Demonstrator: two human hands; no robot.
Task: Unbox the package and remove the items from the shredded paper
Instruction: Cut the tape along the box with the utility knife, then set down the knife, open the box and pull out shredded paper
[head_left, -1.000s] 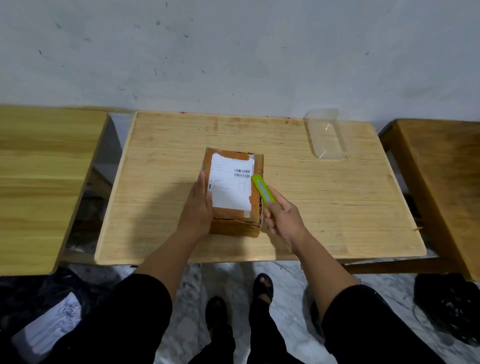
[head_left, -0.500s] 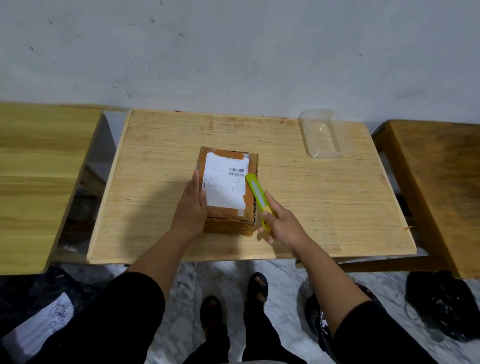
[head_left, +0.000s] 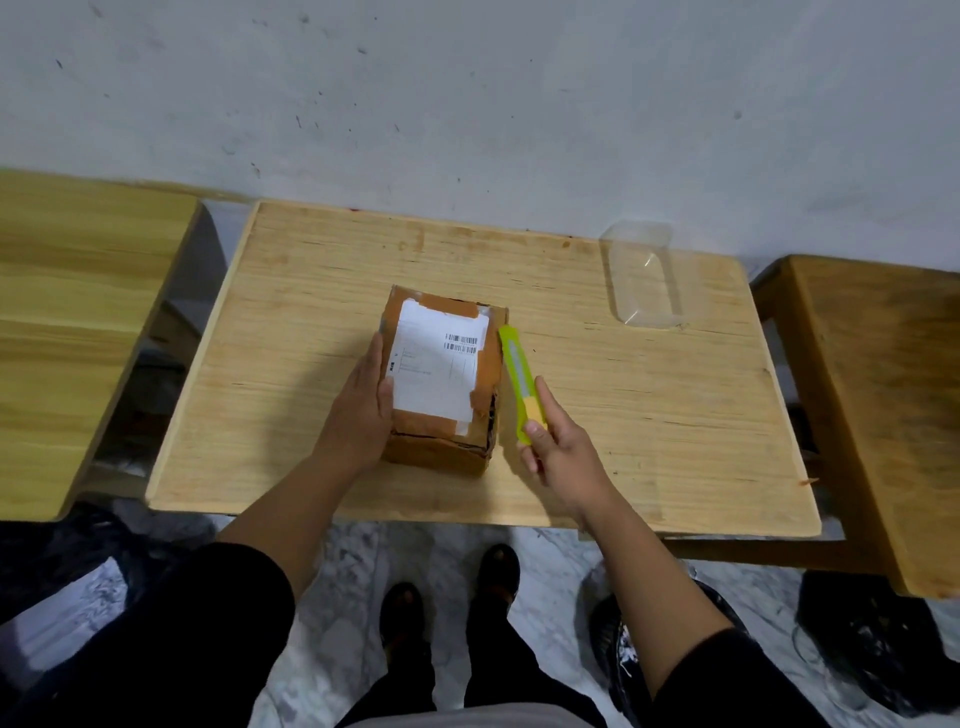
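package: brown cardboard box (head_left: 444, 382), taped shut, white shipping label (head_left: 439, 371) on top with barcode; sits on the wooden table (head_left: 623, 415) between the two hands
left hand: left hand (head_left: 361, 410) lies flat against the box's left side, palm on the cardboard, thumb over the top edge touching the label; fingers extended, not curled, bracing rather than gripping
right hand: right hand (head_left: 558, 447) clasps the near end of a green utility knife (head_left: 519, 382), index finger stretched along its right side, thumb on the yellow slider end
knife: runs away from the right hand, just beside the box's right edge, far tip near the box's top right corner; can't tell if blade is out or touching the tape
tape: brown strips across the box top, torn and ragged on the side facing the right hand
clear container: transparent plastic tray (head_left: 644, 275) on the table, well beyond the right hand, near the wall
contents: box closed, nothing inside visible
sleeves: black, both arms
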